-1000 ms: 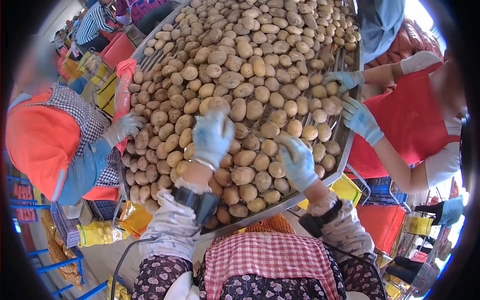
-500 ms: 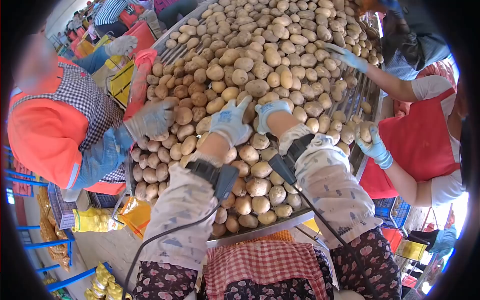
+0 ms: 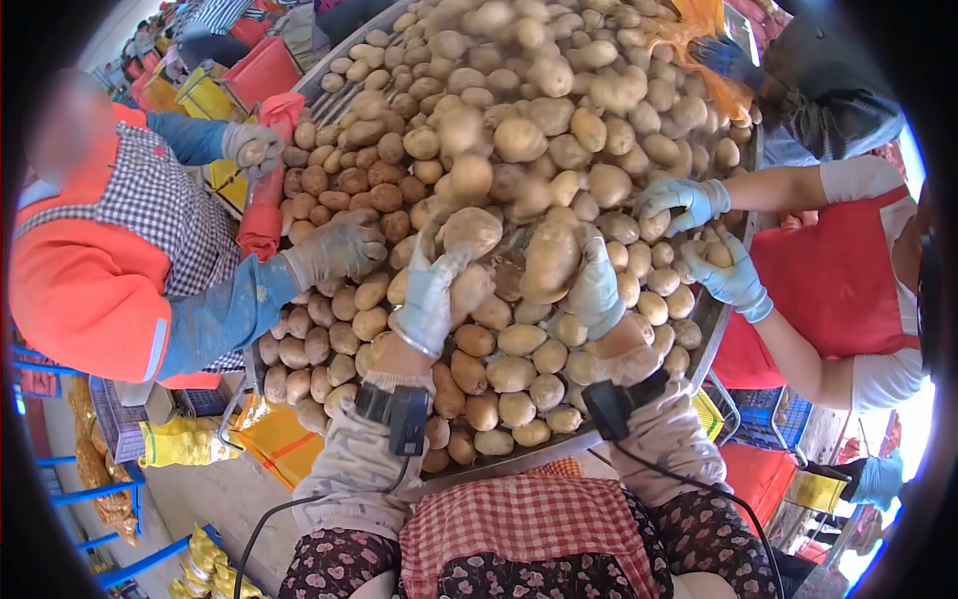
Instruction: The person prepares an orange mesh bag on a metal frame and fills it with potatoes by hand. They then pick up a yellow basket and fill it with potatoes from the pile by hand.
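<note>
Potatoes cover the slatted metal sorting table (image 3: pixel 589 439) in front of me. My left hand (image 3: pixel 427 298), in a pale blue-and-white glove, is closed round a potato (image 3: pixel 473 232) raised above the pile; another potato (image 3: pixel 471 290) lies against its palm side. Facing it, my right hand (image 3: pixel 597 292), gloved alike, grips a large oblong potato (image 3: pixel 551 262) from its right side. Its fingertips curl behind that potato and are partly hidden. Rows of potatoes (image 3: pixel 511 374) lie below both hands, near the table's front edge.
On the left, a co-worker's gloved hand (image 3: pixel 339 248) touches the pile. At right, another co-worker's gloved hands (image 3: pixel 726 275) handle potatoes. An orange mesh bag (image 3: pixel 704 50) is held at the far right by a dark-gloved hand, with blurred potatoes tumbling nearby. Blue crates (image 3: pixel 776 417) stand below.
Both my hands have lifted off the pile, each now with a potato, and turned palms inward. More potatoes tumble in at the far side, where the orange bag has appeared.
</note>
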`<state>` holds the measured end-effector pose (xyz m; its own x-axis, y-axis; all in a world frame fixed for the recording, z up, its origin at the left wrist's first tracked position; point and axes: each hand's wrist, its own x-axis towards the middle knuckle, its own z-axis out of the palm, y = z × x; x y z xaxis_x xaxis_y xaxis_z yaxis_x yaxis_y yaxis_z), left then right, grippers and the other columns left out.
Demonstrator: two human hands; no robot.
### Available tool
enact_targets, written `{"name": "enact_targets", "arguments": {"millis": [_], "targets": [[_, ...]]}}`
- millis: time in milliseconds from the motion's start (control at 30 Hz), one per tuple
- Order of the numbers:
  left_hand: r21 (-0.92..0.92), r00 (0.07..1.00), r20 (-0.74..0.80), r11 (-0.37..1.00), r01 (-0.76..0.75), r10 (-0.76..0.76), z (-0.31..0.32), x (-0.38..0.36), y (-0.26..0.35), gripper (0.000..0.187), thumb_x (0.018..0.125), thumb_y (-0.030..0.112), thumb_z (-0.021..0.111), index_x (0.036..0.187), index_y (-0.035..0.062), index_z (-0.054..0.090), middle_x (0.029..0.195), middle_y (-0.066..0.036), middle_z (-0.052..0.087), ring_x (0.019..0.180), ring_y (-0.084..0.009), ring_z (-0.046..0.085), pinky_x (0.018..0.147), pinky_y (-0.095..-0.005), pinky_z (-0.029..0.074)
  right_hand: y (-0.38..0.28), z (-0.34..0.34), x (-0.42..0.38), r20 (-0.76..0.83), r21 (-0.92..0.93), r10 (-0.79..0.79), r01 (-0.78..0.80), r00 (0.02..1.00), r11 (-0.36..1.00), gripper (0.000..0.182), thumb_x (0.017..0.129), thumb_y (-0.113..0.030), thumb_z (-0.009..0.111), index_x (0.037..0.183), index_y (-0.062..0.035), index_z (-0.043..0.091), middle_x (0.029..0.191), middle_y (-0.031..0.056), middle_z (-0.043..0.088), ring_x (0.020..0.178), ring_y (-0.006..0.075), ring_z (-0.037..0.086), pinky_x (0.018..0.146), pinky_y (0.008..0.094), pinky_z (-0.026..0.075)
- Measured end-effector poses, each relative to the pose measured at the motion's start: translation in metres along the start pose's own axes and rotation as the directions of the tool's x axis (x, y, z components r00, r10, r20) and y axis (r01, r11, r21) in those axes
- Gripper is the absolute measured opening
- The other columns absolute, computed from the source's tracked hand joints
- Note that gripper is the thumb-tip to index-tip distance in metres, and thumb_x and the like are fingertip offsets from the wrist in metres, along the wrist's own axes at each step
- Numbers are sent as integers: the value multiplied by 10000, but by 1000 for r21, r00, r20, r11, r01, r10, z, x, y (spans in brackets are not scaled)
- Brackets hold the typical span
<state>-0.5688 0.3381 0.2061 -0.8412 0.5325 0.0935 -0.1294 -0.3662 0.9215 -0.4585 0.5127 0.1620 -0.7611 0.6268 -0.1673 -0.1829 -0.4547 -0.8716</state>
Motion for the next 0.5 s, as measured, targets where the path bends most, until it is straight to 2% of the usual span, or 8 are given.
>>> {"name": "enact_targets", "arguments": {"millis": [33,67,100,133,267,400,467,500], "targets": [[-244,979,34,948,202,-200,6,-11,5,483,843,128,649,1266,42,432,1131,-121,560,1005,-229,589,815,-329,525,-25,24,-22,-39,225,68,-57,997,973,506,928,-446,461,1165,-7,550,1099,104,604,1010,237,581,887,348,485],[-459,920,114,801,384,-376,11,-20,7,449,873,151,623,1267,46,434,1091,-100,574,971,-209,599,764,-327,547,-35,28,-29,-43,226,60,-49,997,973,506,928,-446,461,1165,-7,550,1099,104,604,1010,237,581,887,348,485],[-478,888,146,755,449,-435,14,-29,-1,344,934,240,544,1214,49,487,1076,-93,592,916,-204,615,778,-312,544,-41,29,-35,-23,399,187,-163,982,902,483,934,-453,430,1155,-42,550,1044,104,620,933,249,605,814,371,513],[-476,886,152,754,453,-437,18,-33,-16,344,934,240,544,1214,49,487,1076,-93,592,916,-204,615,778,-312,544,-44,29,-40,21,556,308,-267,951,787,462,939,-461,399,1146,-78,551,988,105,636,856,260,629,741,394,541],[-546,883,-2,740,393,-470,40,-47,-15,301,930,250,545,1166,66,515,991,-63,602,857,-183,626,730,-310,554,-28,23,-43,162,579,353,-378,922,722,355,935,-402,452,1011,-77,574,897,83,647,775,253,629,670,406,544],[-565,919,26,752,338,-393,23,-58,-9,314,916,218,556,1187,66,511,1041,-77,593,911,-180,605,784,-303,540,-37,33,-71,43,499,299,-279,953,821,330,926,-315,463,1052,-23,550,893,158,637,695,312,632,609,405,560],[-584,937,5,759,286,-349,24,-62,-3,326,902,185,572,1198,67,507,1063,-84,587,929,-185,597,811,-296,531,-31,25,-74,129,346,432,-448,893,824,377,931,-319,472,1138,-9,529,943,152,637,783,285,637,667,383,559],[-218,993,-79,973,72,-91,31,-67,-4,345,876,160,596,1195,62,509,1090,-96,575,965,-205,586,850,-310,509,-27,27,-82,188,325,407,-448,894,833,426,930,-348,488,1178,-2,512,1011,146,627,841,273,630,702,363,554]]}}
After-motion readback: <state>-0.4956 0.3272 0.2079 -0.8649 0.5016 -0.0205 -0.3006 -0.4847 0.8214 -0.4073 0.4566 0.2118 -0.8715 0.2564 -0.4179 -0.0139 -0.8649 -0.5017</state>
